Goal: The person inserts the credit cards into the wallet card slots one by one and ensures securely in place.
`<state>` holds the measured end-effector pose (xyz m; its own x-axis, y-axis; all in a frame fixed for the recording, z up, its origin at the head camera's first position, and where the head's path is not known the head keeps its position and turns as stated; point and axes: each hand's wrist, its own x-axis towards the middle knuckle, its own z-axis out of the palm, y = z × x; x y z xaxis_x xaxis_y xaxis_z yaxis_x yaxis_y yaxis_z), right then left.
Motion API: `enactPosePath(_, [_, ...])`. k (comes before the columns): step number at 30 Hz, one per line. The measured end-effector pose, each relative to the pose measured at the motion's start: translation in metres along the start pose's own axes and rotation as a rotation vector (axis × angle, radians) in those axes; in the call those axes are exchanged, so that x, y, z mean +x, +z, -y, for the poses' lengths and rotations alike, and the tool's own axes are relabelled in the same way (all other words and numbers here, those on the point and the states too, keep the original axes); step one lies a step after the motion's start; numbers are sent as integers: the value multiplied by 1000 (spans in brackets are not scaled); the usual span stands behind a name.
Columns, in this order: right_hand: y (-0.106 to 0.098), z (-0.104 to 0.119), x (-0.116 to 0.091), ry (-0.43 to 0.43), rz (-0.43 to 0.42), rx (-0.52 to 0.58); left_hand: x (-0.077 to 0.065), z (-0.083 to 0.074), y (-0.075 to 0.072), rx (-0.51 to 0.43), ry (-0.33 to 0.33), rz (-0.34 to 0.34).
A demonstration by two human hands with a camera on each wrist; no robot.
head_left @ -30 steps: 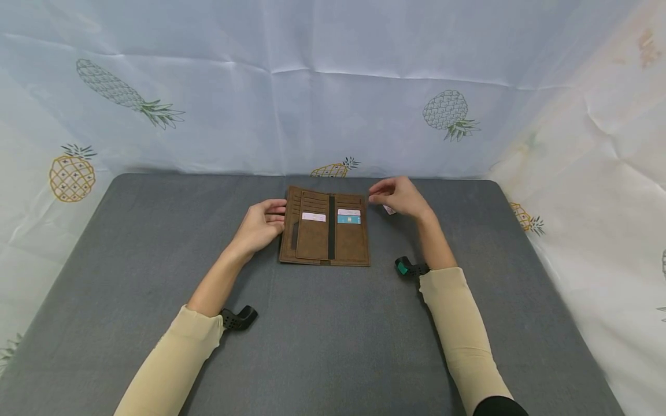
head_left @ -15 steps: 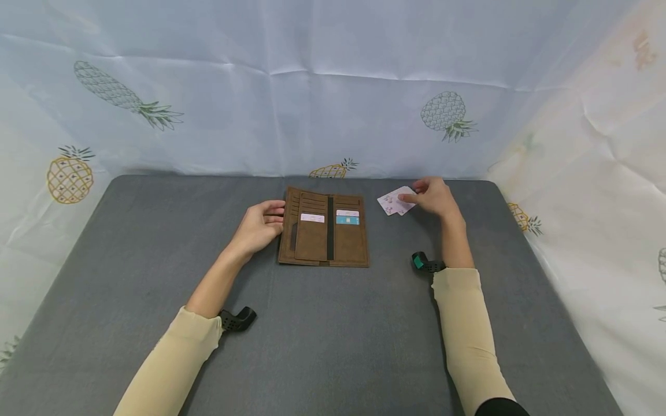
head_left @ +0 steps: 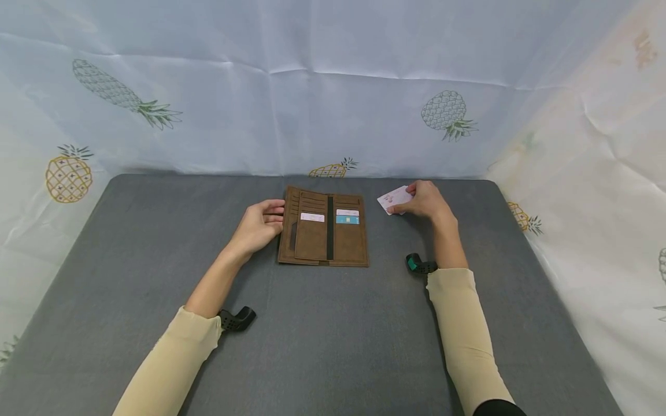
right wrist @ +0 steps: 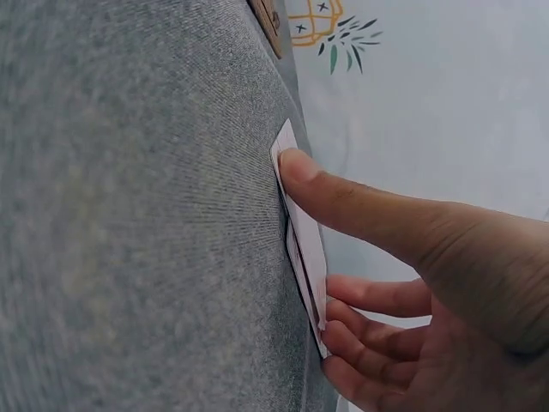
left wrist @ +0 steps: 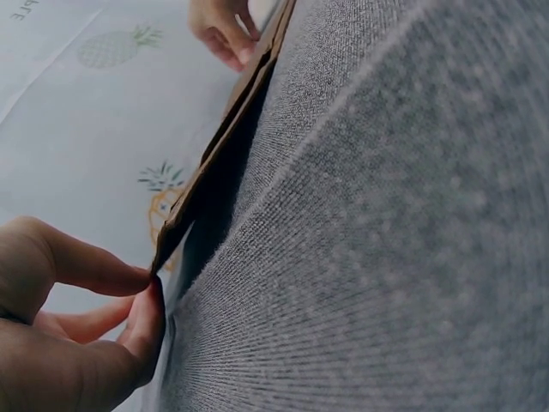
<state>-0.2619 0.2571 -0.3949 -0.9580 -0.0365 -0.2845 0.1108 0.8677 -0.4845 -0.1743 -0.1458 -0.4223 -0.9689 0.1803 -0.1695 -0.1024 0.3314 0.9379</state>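
Note:
An open brown wallet [head_left: 312, 242] lies on the table in the head view. A pale pink card [head_left: 312, 217] shows in its left panel; a pale card [head_left: 347, 212] and a blue card [head_left: 347, 219] sit in the right one. My left hand [head_left: 255, 227] pinches the wallet's left edge between thumb and fingers, slightly raised in the left wrist view. To the wallet's right, my right hand [head_left: 429, 201] grips pale patterned cards [head_left: 392, 197] close over the table. In the right wrist view, its thumb [right wrist: 300, 167] lies on the upper card [right wrist: 309, 227], fingers at the far edge.
A grey cloth-covered table [head_left: 322, 341] extends toward the front and both sides. Behind it hangs a white curtain [head_left: 260, 115] with pineapple prints. Black wrist cameras [head_left: 237, 319] sit beside the sleeves, close above the table.
My right hand moved right from the wallet's right edge to the loose cards, then slid slightly left, its thumb shifting to their near edge. The left hand and wallet have stayed put.

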Motion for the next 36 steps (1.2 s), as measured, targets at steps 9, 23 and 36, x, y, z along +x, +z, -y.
enactPosePath(9, [2, 0, 0, 12, 17, 62, -1, 1, 0, 10, -3, 2])
enactPosePath(23, [8, -11, 11, -174, -27, 409, 0, 3, 0, 15, 2, 5])
enactPosePath(36, [22, 16, 11, -227, -103, 608, 0, 3, -1, 23, 2, 23])
